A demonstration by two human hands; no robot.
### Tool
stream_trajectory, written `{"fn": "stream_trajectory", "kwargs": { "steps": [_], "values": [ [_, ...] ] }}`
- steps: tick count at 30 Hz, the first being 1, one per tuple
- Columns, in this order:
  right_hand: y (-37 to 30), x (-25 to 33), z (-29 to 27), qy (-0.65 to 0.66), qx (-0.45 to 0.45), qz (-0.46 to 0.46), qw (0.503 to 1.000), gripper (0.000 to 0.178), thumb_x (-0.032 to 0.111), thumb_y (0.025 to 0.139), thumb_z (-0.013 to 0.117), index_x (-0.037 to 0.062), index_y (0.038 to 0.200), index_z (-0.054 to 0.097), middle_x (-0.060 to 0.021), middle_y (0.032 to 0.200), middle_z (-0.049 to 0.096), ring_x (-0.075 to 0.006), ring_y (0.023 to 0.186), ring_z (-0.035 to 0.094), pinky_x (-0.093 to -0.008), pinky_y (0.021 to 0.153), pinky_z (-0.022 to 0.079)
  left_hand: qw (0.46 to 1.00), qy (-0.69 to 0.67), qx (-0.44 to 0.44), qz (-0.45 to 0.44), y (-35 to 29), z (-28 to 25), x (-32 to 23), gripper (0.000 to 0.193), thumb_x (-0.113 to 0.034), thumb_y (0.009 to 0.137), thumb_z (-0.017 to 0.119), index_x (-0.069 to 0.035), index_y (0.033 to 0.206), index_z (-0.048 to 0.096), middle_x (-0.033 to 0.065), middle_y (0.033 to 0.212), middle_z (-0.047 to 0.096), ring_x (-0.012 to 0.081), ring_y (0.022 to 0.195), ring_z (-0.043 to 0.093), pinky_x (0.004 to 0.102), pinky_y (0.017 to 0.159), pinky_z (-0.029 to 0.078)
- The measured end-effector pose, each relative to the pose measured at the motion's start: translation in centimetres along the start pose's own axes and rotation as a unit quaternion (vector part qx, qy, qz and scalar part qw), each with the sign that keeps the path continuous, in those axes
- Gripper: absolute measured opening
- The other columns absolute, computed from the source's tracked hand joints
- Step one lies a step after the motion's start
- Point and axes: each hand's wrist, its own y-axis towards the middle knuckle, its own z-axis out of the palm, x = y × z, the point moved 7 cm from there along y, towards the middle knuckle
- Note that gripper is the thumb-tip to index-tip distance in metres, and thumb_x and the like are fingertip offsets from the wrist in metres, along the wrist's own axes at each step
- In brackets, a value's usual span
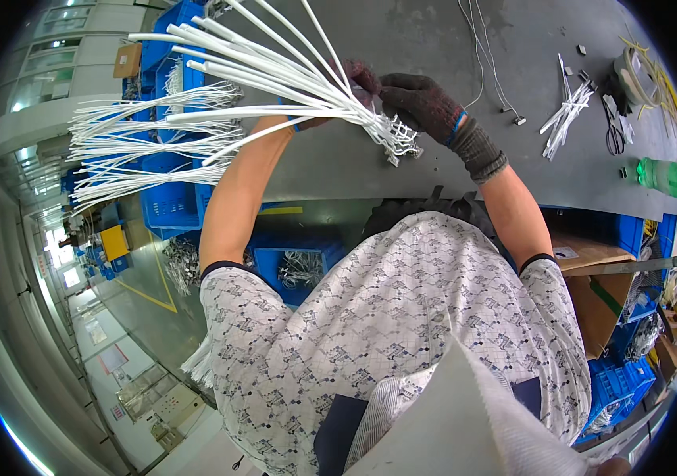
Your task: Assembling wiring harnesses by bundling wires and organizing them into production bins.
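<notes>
A thick bundle of white cables (275, 89) lies across my left forearm, its loose ends fanned out toward the upper left. Small metallic-looking ends (396, 139) are gathered at its near right tip, just over the grey table. My left hand (361, 79), in a dark maroon glove, is closed around the bundle close to those ends; the cables cover part of it. Beside it, my right hand (426, 103) in a similar glove has its fingers bent together and meeting the left fingers. What the right fingertips pinch is hidden.
More white cable bundles (156, 143) rest on blue crates (172, 208) at the left. Thin wires (481, 47) with small connectors lie on the grey table (402, 40). At the right are short white strips (567, 115), scissors (615, 131), a tape roll (636, 75) and a green bottle (662, 176).
</notes>
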Motion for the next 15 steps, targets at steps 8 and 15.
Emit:
{"fn": "stream_trajectory", "kwargs": {
  "steps": [8, 15],
  "values": [
    [-1.1, 3.5, 2.5, -0.409, 0.092, -0.410, 0.810, 0.026, 0.007, 0.093, 0.056, 0.0004, 0.116, 0.065, -0.0124, 0.104, 0.064, -0.0210, 0.076, 0.064, -0.0301, 0.067, 0.054, 0.906, 0.335, -0.122, 0.228, -2.1, 1.7, -1.3, 0.017, -0.018, 0.092, 0.064, -0.009, 0.106, 0.068, 0.0086, 0.095, 0.066, 0.0271, 0.083, 0.064, 0.0397, 0.077, 0.053],
    [-1.1, 2.6, 1.5, -0.158, -0.056, -0.083, 0.982, 0.023, 0.019, 0.091, 0.059, 0.0043, 0.107, 0.069, -0.0132, 0.086, 0.068, -0.0263, 0.076, 0.068, -0.0364, 0.066, 0.054, 0.838, 0.475, -0.258, 0.067, -3.0, 2.3, 1.8, 0.016, -0.025, 0.090, 0.067, -0.015, 0.099, 0.075, 0.0076, 0.087, 0.071, 0.0290, 0.082, 0.066, 0.0411, 0.070, 0.051]
  ]
}}
